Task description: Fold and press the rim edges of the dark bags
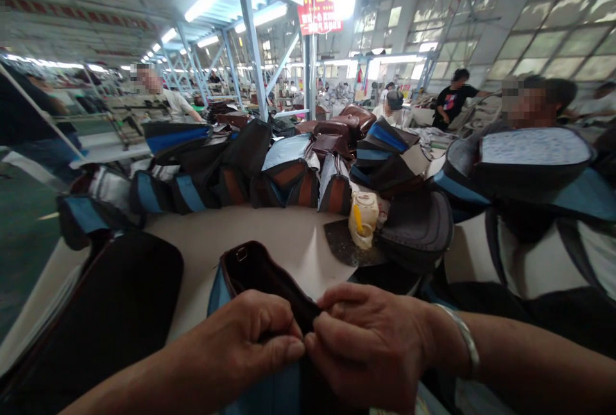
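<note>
Low in the middle of the view is a dark brown and blue bag piece (255, 271), with a small metal buckle-like fitting (241, 253) near its top. My left hand (260, 335) is closed on the piece's edge, thumb and fingers pinched together. From the other side my right hand (363, 338) pinches the same edge, its fingertips almost touching the left thumb. A bracelet circles the right wrist. The lower part of the bag piece is mostly hidden behind both hands.
A pale glue-like container (364, 210) with a yellow-handled tool stands on a dark mat (337, 242). Several unfinished bags (240, 174) line the back of the table (206, 229). A large black panel (129, 287) lies at left, more bag parts (520, 254) at right. Several people work beyond.
</note>
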A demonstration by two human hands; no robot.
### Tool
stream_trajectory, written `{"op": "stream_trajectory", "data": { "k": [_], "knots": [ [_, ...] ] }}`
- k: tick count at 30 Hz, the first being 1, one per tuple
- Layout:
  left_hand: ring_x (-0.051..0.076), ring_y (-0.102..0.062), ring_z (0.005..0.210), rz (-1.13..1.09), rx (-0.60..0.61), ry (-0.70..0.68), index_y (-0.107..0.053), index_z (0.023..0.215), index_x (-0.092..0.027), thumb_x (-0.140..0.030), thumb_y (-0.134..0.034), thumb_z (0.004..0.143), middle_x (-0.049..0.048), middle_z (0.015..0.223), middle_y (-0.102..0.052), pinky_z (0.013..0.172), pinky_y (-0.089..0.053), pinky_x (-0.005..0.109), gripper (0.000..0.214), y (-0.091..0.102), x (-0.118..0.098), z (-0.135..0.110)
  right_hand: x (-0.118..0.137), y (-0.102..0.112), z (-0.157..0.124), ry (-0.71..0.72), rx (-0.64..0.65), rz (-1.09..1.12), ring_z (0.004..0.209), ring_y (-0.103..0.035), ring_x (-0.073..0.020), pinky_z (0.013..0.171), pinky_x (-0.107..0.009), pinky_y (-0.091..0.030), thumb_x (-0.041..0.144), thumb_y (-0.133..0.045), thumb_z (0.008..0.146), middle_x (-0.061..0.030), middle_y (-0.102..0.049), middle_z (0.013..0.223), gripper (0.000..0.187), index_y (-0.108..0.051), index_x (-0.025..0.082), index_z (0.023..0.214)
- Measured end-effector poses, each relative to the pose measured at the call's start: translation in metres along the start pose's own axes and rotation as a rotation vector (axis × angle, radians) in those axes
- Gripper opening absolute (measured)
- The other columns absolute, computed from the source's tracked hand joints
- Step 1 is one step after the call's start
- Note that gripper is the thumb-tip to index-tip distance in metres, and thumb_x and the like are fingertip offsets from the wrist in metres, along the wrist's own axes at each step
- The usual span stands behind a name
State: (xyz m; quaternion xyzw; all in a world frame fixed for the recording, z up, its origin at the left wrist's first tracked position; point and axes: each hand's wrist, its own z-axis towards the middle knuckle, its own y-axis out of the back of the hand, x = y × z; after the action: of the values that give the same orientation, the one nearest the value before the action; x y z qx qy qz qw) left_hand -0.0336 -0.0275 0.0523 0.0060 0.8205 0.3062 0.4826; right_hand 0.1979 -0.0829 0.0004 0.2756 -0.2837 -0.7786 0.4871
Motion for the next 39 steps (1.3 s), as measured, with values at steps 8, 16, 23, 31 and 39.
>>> {"op": "stream_trajectory", "data": {
  "k": [8,16,23,31,39],
  "knots": [
    [0.015,-0.057,0.076,0.339,-0.182,-0.276,-0.055,0.075,-0.020,-0.022,-0.051,0.096,-0.0013,0.081,-0.060,0.069,-0.038,0.027,0.021,-0.017,-0.006,-0.007,-0.015,0.036,0.019,-0.592,0.226,0.704,0.082,-0.058,-0.0134,0.075,-0.024,-0.049,0.027,-0.054,0.103,-0.0060,-0.060,0.090,0.020,-0.068,0.014,0.096],
    [0.020,-0.056,0.079,0.760,-0.299,-0.520,-0.062,0.086,-0.022,-0.020,-0.046,0.102,0.0002,0.087,-0.065,0.078,-0.033,0.036,0.023,0.017,-0.021,-0.006,-0.013,0.047,0.055,-0.417,0.340,0.248,0.070,-0.047,-0.0160,0.068,-0.034,-0.039,0.019,-0.066,0.083,-0.0049,-0.057,0.087,0.009,-0.058,0.018,0.081],
    [0.018,-0.054,0.077,0.699,-0.458,-0.520,-0.063,0.090,-0.021,-0.018,-0.050,0.102,-0.0013,0.079,-0.057,0.083,-0.034,0.034,0.018,0.041,0.017,-0.013,-0.051,0.024,0.046,-0.527,0.218,0.683,0.082,-0.057,-0.0141,0.074,-0.027,-0.045,0.054,-0.083,0.078,-0.0010,-0.059,0.095,0.048,-0.063,0.017,0.101],
    [0.021,-0.061,0.104,0.430,-0.230,-0.147,-0.065,0.104,-0.026,-0.036,-0.052,0.103,0.0028,0.110,-0.067,0.092,-0.043,0.029,0.017,0.039,0.031,-0.049,-0.048,-0.045,0.029,-0.550,0.158,0.910,0.070,-0.051,-0.0108,0.061,-0.022,-0.040,0.066,-0.093,0.049,0.0030,-0.057,0.083,0.068,-0.058,0.018,0.083],
    [0.019,-0.064,0.081,0.118,-0.350,0.087,-0.070,0.096,-0.022,-0.042,-0.064,0.093,-0.0015,0.089,-0.071,0.068,-0.044,0.027,0.021,0.010,0.004,-0.031,-0.029,-0.058,0.031,-0.743,0.196,0.778,0.073,-0.050,-0.0122,0.064,-0.024,-0.039,0.072,-0.093,0.025,0.0028,-0.057,0.089,0.092,-0.050,0.021,0.089]
  ]
}}
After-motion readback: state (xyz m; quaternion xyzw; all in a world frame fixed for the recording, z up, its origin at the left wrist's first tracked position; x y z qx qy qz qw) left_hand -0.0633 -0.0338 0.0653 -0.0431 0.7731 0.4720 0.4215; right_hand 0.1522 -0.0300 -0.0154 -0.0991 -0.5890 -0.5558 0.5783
